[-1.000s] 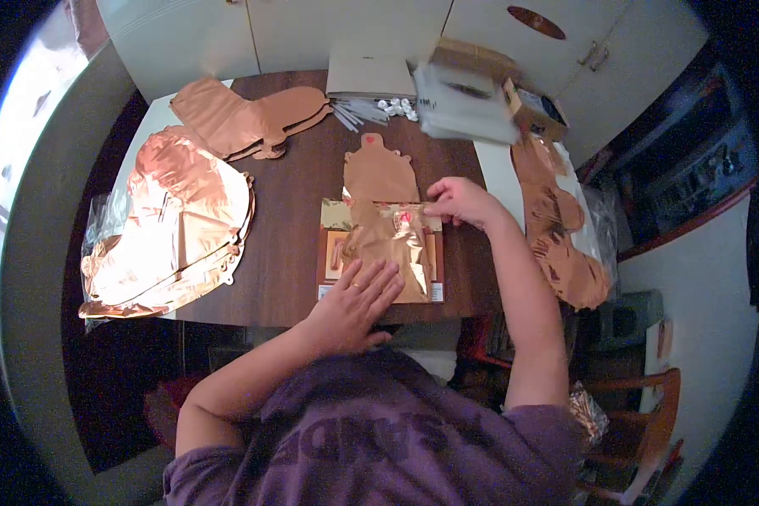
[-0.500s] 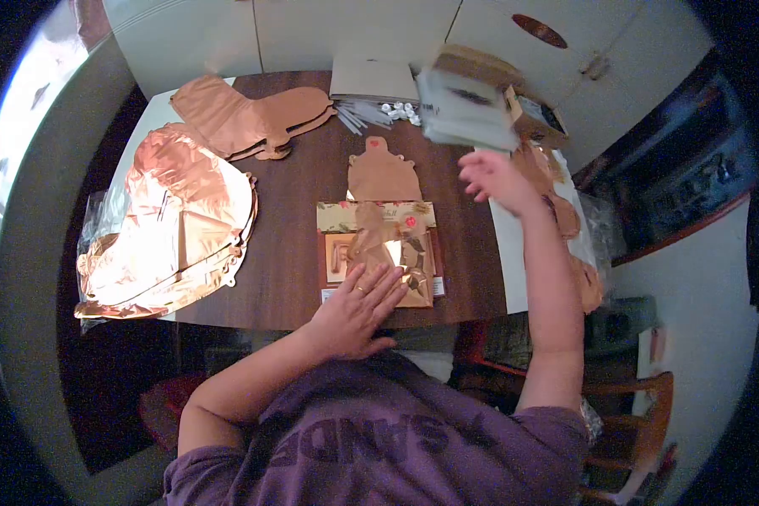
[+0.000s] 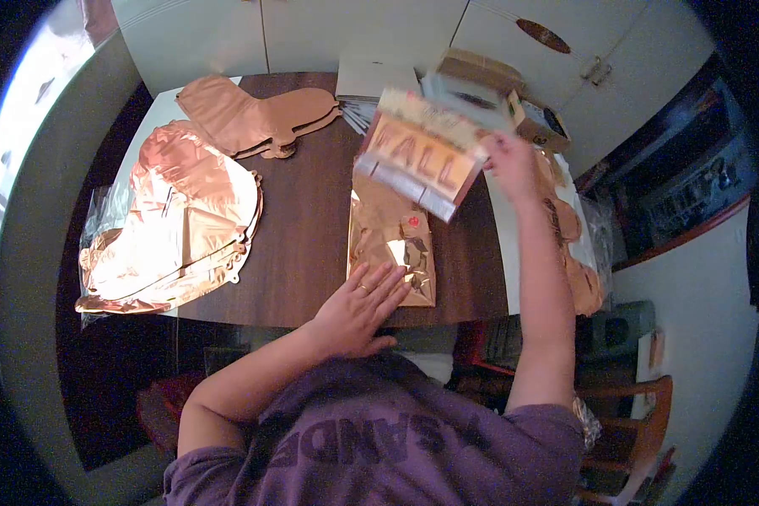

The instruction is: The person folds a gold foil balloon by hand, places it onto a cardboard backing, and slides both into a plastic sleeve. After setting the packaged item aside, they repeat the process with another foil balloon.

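Note:
My left hand (image 3: 368, 305) lies flat, fingers stretched, on a folded rose-gold foil balloon (image 3: 371, 244) at the table's front middle. A small red mark shows on the foil. My right hand (image 3: 510, 164) pinches the right edge of a printed card (image 3: 417, 152) with large letters that seem to read "FALL". The card is tilted in the air over the far end of the folded foil and is slightly blurred. Behind it, partly covered, lies a stack of clear plastic packets (image 3: 460, 91).
Flat foil balloons lie in a shiny pile (image 3: 185, 219) at the left and a second pile (image 3: 257, 114) behind it. More foil pieces (image 3: 578, 261) line the right edge. White straws (image 3: 356, 116), a pale box (image 3: 378, 76) and a cardboard box (image 3: 538, 122) stand at the back.
The printed card has left the table under the foil and is now raised in my right hand, which was open near the plastic packets. My left hand stays on the foil.

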### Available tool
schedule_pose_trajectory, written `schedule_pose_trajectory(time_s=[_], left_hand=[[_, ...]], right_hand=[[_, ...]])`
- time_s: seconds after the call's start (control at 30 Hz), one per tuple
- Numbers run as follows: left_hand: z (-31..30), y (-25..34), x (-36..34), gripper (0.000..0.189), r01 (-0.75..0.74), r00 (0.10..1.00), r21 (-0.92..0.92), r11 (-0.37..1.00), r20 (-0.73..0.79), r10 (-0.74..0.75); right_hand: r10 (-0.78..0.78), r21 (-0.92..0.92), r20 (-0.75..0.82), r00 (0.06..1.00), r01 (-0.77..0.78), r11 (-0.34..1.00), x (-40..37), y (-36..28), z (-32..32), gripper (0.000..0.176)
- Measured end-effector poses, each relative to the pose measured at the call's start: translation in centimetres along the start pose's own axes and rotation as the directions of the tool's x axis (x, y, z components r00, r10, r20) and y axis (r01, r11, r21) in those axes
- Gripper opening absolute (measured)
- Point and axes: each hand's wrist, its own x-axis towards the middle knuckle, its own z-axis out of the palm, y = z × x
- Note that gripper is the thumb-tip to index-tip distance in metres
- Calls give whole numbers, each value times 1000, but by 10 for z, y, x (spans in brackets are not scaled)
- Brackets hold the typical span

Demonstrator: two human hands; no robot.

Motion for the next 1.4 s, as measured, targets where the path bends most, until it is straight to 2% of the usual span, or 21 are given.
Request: schedule_pose_trajectory(time_s=[0.07, 0.13, 0.17, 0.27, 0.3, 0.37, 0.47, 0.57, 0.67, 0.77, 0.87, 0.9, 1.0, 1.03, 1.13, 1.17, 1.2, 1.27, 1.33, 1.37, 1.4], left_hand=[[2, -1, -1, 82, -8, 997, -57, 998, -75, 4], [-2, -3, -5, 71, -33, 960, -165, 986, -281, -15], [-5, -5, -9, 65, -52, 924, -214, 975, -381, -34], [7, -1, -52, 51, -281, 679, 141, 949, -669, 301], [-1, 5, -50, 51, -309, 702, 133, 942, -636, 320], [-25, 22, -40, 51, -356, 745, 109, 928, -566, 353], [-35, 15, 6, 53, -74, 911, -71, 995, -410, 39], [0, -18, 15, 56, 54, 962, -27, 998, -266, -59], [3, -22, 15, 58, 64, 972, -97, 993, -221, -85], [3, -23, 14, 60, 73, 979, -90, 993, -182, -88], [3, -22, 14, 59, 90, 979, -81, 993, -177, -103], [4, -23, 14, 60, 80, 979, -82, 993, -183, -93], [6, -25, 14, 62, 67, 977, -83, 994, -198, -82], [6, -25, 14, 62, 70, 977, -79, 994, -196, -84], [6, -25, 13, 60, 77, 976, -98, 992, -197, -95], [6, -24, 12, 59, 76, 976, -109, 991, -196, -96], [7, -24, 12, 59, 72, 973, -106, 992, -212, -94], [11, -26, 13, 58, 73, 963, -99, 992, -251, -96], [20, -31, 13, 49, 100, 992, -131, 986, -66, -109], [23, -32, 13, 44, 109, 994, -147, 983, 30, -106], [19, -30, 13, 38, 73, 988, -154, 985, -120, -92]], right_hand=[[23, 310, 39, 999, -34, 950, 10, 12, -35, 13], [-9, 557, 125, 992, -63, 828, 0, 20, -57, 15], [8, 484, 216, 976, -114, 867, -9, 24, -60, 15], [154, 195, 464, 872, -270, 943, -51, 27, -52, 17], [253, 61, 531, 809, -334, 940, -66, 15, -37, 17], [245, 5, 623, 743, -317, 948, -79, 46, -3, 17], [303, -166, 603, 738, -255, 953, -81, 42, 22, 25], [128, -469, 571, 811, 195, 861, -71, 38, 28, 37], [60, -446, 407, 912, 141, 884, -58, 46, 40, 45], [113, -264, 300, 947, -31, 964, -35, 55, 67, 40], [420, -116, 558, 716, -434, 893, -13, 31, 82, 39], [398, -135, 533, 746, -390, 911, -11, 28, 86, 37], [349, -188, 622, 701, -300, 935, -3, 15, 83, 36], [293, -92, 656, 696, -311, 946, -5, 16, 85, 34], [105, -94, 640, 761, -58, 994, -14, 24, 96, 31], [89, -78, 636, 766, -51, 996, -21, 24, 89, 25], [-139, -31, 645, 751, 207, 978, -34, 12, 78, 24], [-552, 68, 633, 543, 672, 738, -57, 5, 59, 20], [-796, -116, 496, 348, 935, 336, -86, 32, 63, 15], [-685, -78, 590, 428, 875, 479, -103, 32, 61, 21], [-691, -114, 567, 449, 873, 473, -112, 35, 60, 23]])
